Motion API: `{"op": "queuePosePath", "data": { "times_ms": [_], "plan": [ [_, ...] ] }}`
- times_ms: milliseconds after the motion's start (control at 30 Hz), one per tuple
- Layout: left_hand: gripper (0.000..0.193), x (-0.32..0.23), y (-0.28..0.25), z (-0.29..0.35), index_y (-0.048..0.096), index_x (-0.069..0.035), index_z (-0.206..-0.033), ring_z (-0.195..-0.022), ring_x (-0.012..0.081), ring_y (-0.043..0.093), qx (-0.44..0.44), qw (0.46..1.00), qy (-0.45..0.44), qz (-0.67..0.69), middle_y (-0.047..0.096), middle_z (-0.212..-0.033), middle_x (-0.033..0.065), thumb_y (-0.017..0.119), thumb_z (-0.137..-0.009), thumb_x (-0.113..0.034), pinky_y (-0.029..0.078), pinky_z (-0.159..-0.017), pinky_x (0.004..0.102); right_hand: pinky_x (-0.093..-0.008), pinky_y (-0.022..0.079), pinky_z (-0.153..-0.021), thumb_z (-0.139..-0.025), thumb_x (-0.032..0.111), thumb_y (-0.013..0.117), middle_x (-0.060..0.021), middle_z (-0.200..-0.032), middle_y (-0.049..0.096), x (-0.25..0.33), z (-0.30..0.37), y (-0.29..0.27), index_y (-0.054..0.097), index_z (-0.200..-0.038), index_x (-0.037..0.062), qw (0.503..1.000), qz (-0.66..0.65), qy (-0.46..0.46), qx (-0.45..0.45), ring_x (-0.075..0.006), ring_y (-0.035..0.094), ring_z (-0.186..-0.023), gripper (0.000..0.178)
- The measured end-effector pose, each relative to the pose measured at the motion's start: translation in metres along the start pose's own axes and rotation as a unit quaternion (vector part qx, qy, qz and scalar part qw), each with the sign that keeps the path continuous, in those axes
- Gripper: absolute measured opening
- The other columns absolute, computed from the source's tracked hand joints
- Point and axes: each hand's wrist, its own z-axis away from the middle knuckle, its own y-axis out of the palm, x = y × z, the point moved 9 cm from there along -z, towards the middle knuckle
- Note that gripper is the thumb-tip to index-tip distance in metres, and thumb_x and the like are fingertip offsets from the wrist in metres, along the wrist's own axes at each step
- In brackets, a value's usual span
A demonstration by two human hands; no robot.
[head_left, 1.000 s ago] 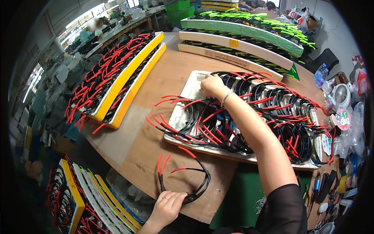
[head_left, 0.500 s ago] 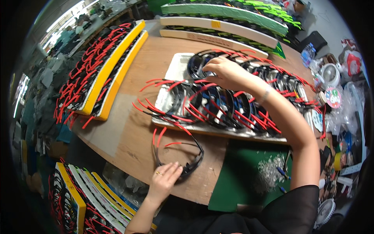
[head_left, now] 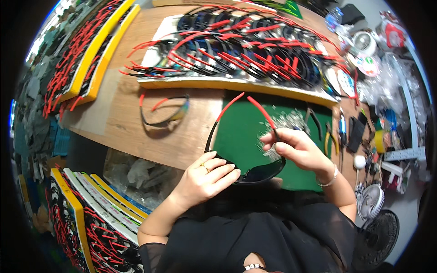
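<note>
A pair of black sunglasses (head_left: 261, 174) with red-tipped temples is held between my two hands, close to my body over the front of the green mat. My left hand (head_left: 205, 178) is closed on the left side of the frame, covering part of the lens. Fingers of my right hand (head_left: 298, 148) pinch the right temple near its hinge; both red tips point away from me. Apart from these, a second pair of sunglasses (head_left: 169, 120) with coloured lenses lies on the wooden table, beyond my left hand.
Rows of similar sunglasses fill a yellow-edged foam tray (head_left: 236, 85) at the far side. The green mat (head_left: 239, 132) carries a pile of small clear pieces (head_left: 287, 119) and pliers (head_left: 314, 122). More loaded trays (head_left: 98, 57) stand left; a small fan (head_left: 371, 202) is at right.
My right hand has come back from the tray toward my body. My left hand has let go of the pair on the table and now grips the black sunglasses too. The view has shifted.
</note>
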Motion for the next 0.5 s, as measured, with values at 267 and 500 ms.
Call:
{"op": "queuePosePath", "data": {
  "times_ms": [267,500],
  "plan": [
    [0.023,-0.048,0.046,-0.02,0.064,-0.012,-0.089,-0.083,0.0182,0.058,0.069,0.995,0.066,0.029,0.062,-0.089,0.0017,0.06,-0.067,-0.01,0.047,-0.084,0.0376,-0.0176,0.037,-0.054,-0.087,0.021,0.055,-0.0015,-0.082,0.06,-0.052,0.086,-0.018,0.059,-0.097,0.0008,0.987,-0.148,0.055,0.021,-0.004,0.046,-0.062,0.023],
    [0.066,-0.016,0.084,-0.014,0.036,-0.004,-0.13,-0.125,0.0288,0.033,-0.081,0.824,-0.229,0.512,0.036,-0.133,0.0177,0.061,-0.069,-0.01,0.029,-0.101,0.0416,-0.0283,0.049,-0.063,-0.078,0.003,0.062,-0.0097,-0.083,0.061,0.003,0.15,-0.001,0.059,-0.083,-0.0009,0.972,0.077,-0.219,-0.018,-0.0216,0.06,-0.074,0.007]
  ]
}}
